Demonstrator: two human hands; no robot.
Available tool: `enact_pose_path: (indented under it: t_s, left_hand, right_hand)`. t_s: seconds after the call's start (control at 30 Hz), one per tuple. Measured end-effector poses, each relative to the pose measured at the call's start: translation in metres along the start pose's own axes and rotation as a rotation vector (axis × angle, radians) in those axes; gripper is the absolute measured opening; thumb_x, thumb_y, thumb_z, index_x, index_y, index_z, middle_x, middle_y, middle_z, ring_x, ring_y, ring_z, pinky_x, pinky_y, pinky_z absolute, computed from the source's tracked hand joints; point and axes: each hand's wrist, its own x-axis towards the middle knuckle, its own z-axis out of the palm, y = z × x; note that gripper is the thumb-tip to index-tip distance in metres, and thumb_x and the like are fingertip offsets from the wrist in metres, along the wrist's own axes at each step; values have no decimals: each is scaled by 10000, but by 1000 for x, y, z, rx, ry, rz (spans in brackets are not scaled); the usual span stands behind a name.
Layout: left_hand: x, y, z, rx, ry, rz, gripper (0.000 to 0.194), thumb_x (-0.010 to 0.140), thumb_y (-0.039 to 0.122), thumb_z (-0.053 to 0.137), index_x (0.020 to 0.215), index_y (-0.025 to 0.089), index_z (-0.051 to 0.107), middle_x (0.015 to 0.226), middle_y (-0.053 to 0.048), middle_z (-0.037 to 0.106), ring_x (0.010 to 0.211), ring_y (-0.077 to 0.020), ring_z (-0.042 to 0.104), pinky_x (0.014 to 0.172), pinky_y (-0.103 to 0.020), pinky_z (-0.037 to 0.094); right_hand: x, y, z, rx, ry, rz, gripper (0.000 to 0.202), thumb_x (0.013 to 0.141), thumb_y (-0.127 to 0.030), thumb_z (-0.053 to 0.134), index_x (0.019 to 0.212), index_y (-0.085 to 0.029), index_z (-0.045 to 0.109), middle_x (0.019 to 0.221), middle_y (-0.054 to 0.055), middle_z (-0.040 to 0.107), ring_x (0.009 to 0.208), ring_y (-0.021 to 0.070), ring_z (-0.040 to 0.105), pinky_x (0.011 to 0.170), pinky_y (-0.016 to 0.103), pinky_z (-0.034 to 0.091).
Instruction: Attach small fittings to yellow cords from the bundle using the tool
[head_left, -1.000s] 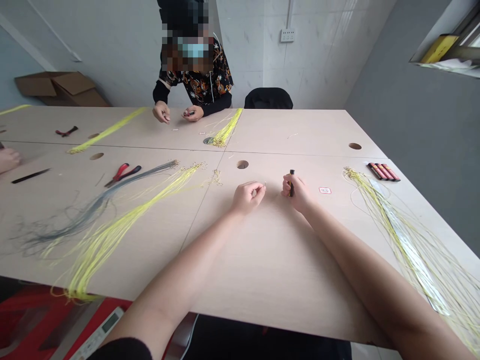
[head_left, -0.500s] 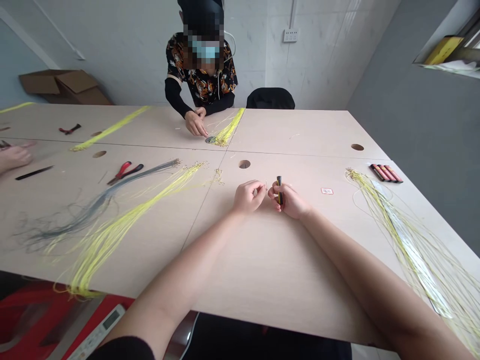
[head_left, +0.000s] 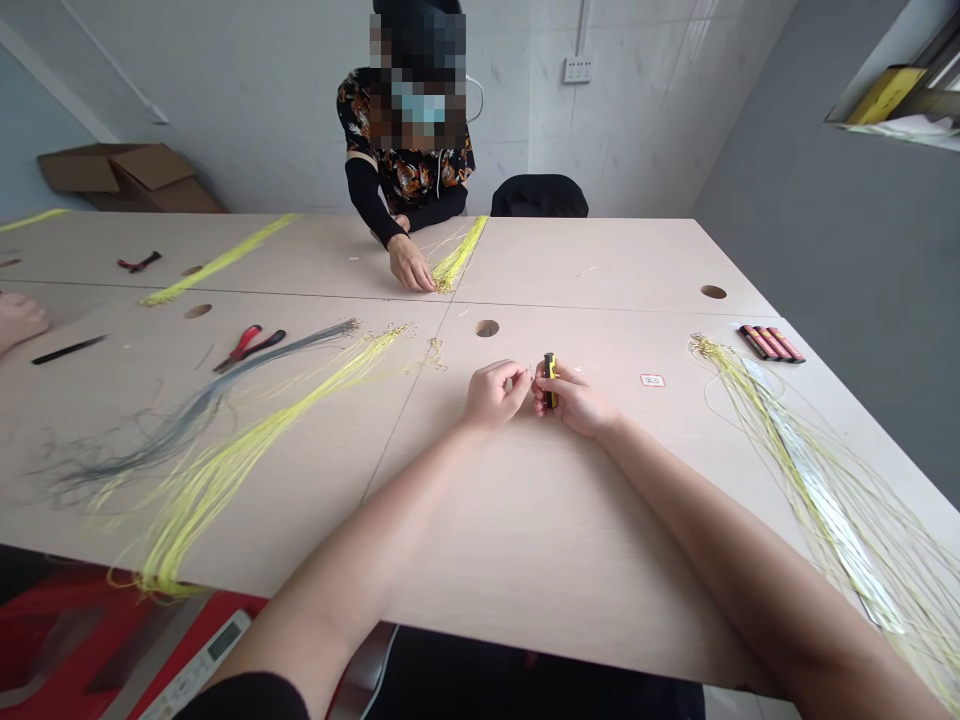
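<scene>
Right hand [head_left: 574,400]: grip wraps closed around upright black-and-yellow stick [head_left: 550,382] over tabletop [head_left: 487,540], just beside left hand [head_left: 495,393]. Left grip is pinched tight on a thin pale piece [head_left: 530,367], too small to identify.

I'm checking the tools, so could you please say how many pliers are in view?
2: the near pliers beside the grey bundle, and the far pliers left of a yellow bundle. Others may be hidden.

The held stick [head_left: 550,367] looks smooth, the tabletop [head_left: 510,550] like matt wood, the box [head_left: 154,168] cardboard.
</scene>
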Motion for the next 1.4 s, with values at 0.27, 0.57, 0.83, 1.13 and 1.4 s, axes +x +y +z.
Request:
enact_pose_path:
  t_s: [0.27, 0.57, 0.83, 1.13, 1.4]
  left_hand:
    - [1, 0, 0, -6, 79, 80, 267, 848, 253, 496, 596, 168, 518, 539, 26, 512, 469, -73, 368, 479, -219, 302]
    - [-1, 2, 2, -25, 98, 144, 243, 842, 212, 503, 603, 168, 523, 560, 17, 547, 500, -77, 416, 482, -209, 317]
    - [-3, 7, 2, 19, 101, 204, 237, 844, 195, 508, 609, 168, 528, 540, 30, 512, 496, -74, 408, 495, -209, 318]
    - [-3, 8, 3, 5, 122, 213, 246, 842, 190, 512, 597, 171, 493, 532, 34, 492, 492, -74, 399, 483, -209, 302]
    - [-2, 9, 2, 14, 138, 232, 248, 839, 175, 501, 593, 174, 471, 517, 39, 466, 484, -74, 393, 471, -210, 285]
  right_hand:
    - [-1, 1, 0, -37, -68, 8, 214, 739, -319, 573, 719, -200, 396, 522, -64, 344, 454, 73, 292, 419, 209, 269]
    - [2, 4, -3, -11, -105, 11, 389, 780, -531, 467, 603, -196, 376, 435, -66, 271, 395, 68, 230, 400, 212, 226]
    - [2, 4, 3, -67, 57, 4, 369, 763, -465, 491, 552, -203, 341, 400, -67, 272, 366, 64, 210, 381, 215, 180]
    - [0, 0, 4, -112, -4, 2, 301, 716, -342, 445, 477, -204, 325, 365, -48, 263, 365, 67, 205, 384, 228, 163]
    - [-2, -3, 12, -95, 85, 8, 294, 704, -299, 488, 486, -195, 321, 416, -50, 276, 383, 56, 217, 390, 223, 137]
